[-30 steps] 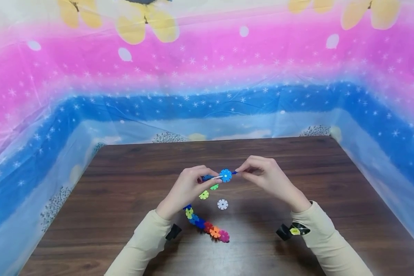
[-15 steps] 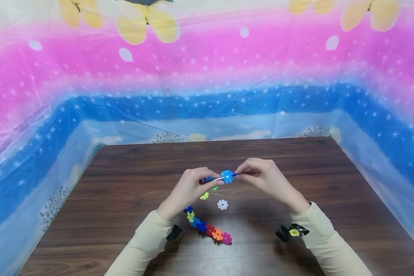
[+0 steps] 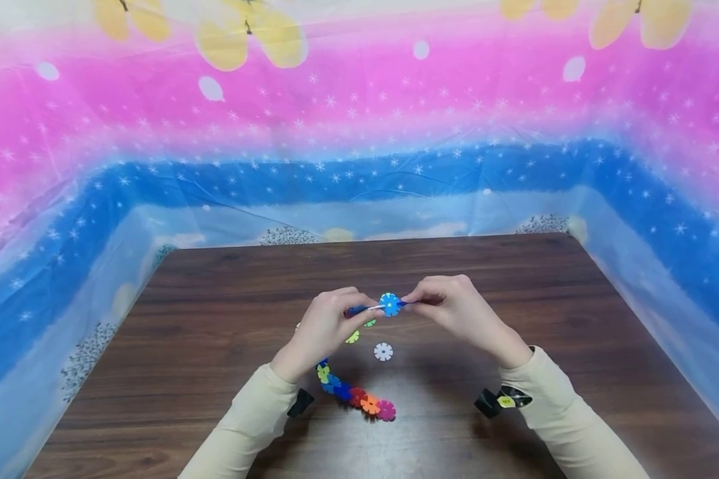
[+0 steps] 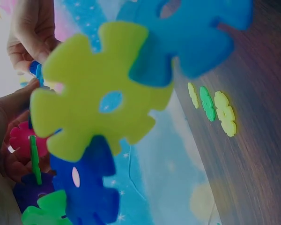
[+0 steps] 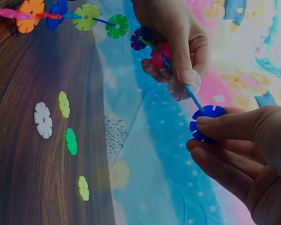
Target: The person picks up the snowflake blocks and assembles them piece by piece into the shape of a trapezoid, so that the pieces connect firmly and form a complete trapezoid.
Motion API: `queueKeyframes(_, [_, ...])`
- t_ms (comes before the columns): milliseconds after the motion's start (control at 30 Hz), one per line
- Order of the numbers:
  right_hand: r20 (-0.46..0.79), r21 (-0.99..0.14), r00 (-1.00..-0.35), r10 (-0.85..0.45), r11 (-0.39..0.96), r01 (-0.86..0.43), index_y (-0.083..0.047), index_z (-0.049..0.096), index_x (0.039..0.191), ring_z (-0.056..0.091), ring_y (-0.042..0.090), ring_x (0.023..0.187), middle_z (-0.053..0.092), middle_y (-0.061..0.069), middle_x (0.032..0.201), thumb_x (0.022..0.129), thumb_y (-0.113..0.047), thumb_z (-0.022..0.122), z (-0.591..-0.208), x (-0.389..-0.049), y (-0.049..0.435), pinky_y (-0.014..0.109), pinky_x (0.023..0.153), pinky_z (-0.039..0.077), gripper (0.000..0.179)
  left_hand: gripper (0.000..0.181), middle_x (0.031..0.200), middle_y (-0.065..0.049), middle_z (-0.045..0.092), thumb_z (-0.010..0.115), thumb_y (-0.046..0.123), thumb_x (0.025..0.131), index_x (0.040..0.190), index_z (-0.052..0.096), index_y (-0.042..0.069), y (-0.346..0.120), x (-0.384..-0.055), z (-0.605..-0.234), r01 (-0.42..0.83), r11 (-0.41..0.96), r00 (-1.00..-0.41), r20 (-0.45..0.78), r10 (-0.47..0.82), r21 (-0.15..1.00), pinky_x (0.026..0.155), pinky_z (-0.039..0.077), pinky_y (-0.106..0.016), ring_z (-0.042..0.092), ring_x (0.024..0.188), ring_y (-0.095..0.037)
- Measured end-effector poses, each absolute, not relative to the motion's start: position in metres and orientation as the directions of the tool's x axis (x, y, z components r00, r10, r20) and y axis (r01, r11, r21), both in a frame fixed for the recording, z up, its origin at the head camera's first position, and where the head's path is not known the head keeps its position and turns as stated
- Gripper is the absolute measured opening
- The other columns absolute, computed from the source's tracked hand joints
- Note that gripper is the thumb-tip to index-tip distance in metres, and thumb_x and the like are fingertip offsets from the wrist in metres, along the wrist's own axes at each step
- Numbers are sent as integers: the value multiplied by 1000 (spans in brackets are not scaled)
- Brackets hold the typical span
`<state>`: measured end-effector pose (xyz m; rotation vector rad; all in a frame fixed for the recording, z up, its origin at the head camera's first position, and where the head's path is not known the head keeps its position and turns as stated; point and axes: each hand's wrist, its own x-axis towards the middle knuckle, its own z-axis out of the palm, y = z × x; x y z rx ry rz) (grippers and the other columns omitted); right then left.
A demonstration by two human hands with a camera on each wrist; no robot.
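Observation:
A chain of slotted snowflake discs hangs between my hands, its pink end [image 3: 385, 410] low over the table. My left hand [image 3: 328, 318] pinches the chain near its upper end, at a white disc [image 5: 180, 89]. Beyond these fingers a light blue disc [image 3: 389, 305] projects. With thumb and fingers, my right hand [image 3: 457, 310] holds a dark blue disc [image 5: 206, 120], whose edge meets the light blue one. Close to the left wrist view hang a yellow-green disc [image 4: 77, 89] and a blue disc [image 4: 84, 183] of the chain. The left hand hides part of the chain in the head view.
On the brown wooden table [image 3: 245, 279] lie a loose white disc [image 3: 383, 351], a loose green disc [image 5: 71, 141] and two yellow-green ones, such as the yellow-green disc [image 5: 84, 188]. A printed cloth [image 3: 359, 179] surrounds the table's back and sides.
My right fingertips have come slightly closer to the light blue disc with the dark blue disc between them. The chain's lower end sways a little, and the head view shifts slightly.

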<state>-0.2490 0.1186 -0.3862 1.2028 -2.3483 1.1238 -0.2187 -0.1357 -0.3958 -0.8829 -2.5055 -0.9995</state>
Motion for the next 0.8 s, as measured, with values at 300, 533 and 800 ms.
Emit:
queueKeyframes(300, [442, -660, -711, -547, 339, -671, -15, 80, 96, 72, 10, 79, 75, -7, 88, 85, -7, 81, -388, -249, 117, 27, 70, 59, 13, 16, 82, 7, 68, 75, 28, 92, 98, 80, 14, -139, -221, -395, 611, 569, -791, 417, 447, 550, 56, 44, -25, 50, 60, -8])
queueKeyframes(533, [305, -805, -809, -503, 317, -501, -16, 79, 96, 75, 18, 84, 76, -4, 90, 87, -12, 80, -390, -248, 118, 31, 74, 59, 10, 18, 80, 10, 70, 71, 32, 95, 97, 79, 16, -141, -224, -392, 560, 528, -818, 326, 473, 638, 50, 39, -26, 44, 50, -11])
queueKeyframes(800, [171, -863, -849, -500, 340, -374, -15, 78, 102, 72, 19, 83, 76, -1, 92, 89, -21, 80, -386, -250, 118, 34, 72, 56, 14, 17, 82, 8, 71, 73, 32, 94, 97, 80, 17, -150, -225, -388, 528, 515, -828, 277, 487, 675, 53, 43, -27, 47, 53, -11])
